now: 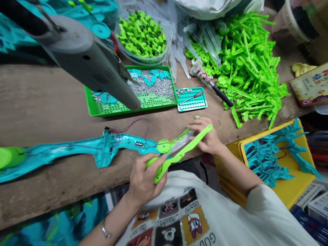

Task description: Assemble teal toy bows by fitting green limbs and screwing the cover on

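Observation:
My left hand is closed round the lower end of a bright green plastic limb piece, which slants up to the right. Behind it, the fingers of my right hand curl at the upper end of a translucent grey plastic strip; the green piece hides part of this grip. The strip lies by a green part with a round disc. That disc meets the right end of a long teal plastic half-shell lying on the bench. Thin red and blue wires loop out of the shell.
A grey electric screwdriver hangs over a green tray of screws and teal bits. Behind are a tub of green tubes and a green parts pile. A black-handled tool and a small teal tray lie nearby; a yellow crate stands right.

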`<state>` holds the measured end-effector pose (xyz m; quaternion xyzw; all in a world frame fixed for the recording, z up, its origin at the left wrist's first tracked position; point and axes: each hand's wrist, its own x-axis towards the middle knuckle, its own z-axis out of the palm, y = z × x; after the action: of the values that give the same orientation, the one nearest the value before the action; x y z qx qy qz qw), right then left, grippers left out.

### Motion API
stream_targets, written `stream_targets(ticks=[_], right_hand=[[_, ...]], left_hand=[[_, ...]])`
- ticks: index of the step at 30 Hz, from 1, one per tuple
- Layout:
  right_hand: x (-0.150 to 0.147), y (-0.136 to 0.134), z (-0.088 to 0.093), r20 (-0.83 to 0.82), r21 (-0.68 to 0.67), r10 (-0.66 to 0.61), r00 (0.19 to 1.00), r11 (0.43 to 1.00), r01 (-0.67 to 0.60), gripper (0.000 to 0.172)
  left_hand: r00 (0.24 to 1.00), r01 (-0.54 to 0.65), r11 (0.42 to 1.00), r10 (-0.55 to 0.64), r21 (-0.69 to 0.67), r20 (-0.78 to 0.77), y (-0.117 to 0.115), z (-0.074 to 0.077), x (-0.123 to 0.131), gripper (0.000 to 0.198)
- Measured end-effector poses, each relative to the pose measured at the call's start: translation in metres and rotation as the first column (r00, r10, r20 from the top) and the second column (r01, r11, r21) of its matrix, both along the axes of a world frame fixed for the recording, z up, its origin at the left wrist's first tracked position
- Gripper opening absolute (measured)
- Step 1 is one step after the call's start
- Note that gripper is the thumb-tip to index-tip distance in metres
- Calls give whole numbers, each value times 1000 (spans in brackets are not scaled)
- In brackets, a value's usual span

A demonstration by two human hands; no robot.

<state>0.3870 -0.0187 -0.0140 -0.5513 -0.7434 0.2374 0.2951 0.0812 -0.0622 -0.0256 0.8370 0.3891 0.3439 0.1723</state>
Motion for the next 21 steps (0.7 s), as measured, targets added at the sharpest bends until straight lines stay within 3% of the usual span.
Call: stream_targets(ticks=[1, 3, 12, 21], right_hand=[[-4, -2, -1, 87, 33, 104, 991, 994, -107, 40], [-12, -6, -4, 200, 63, 182, 963, 978, -197, 48], [-13, -9, -13, 276, 103, 202, 940, 966, -238, 39], [-13, -4, -11, 280, 93, 214, 936, 964, -249, 32]], left_hand=[[1000, 5, 1000, -5, 7, -7, -1, -1, -2, 58], [1000, 26, 1000, -26, 1, -15, -3, -3, -5, 60], [999, -31, 995, 28, -98, -33, -5, -11, -5, 60], [998, 48, 993, -45, -107, 32, 12, -11, 6, 56]])
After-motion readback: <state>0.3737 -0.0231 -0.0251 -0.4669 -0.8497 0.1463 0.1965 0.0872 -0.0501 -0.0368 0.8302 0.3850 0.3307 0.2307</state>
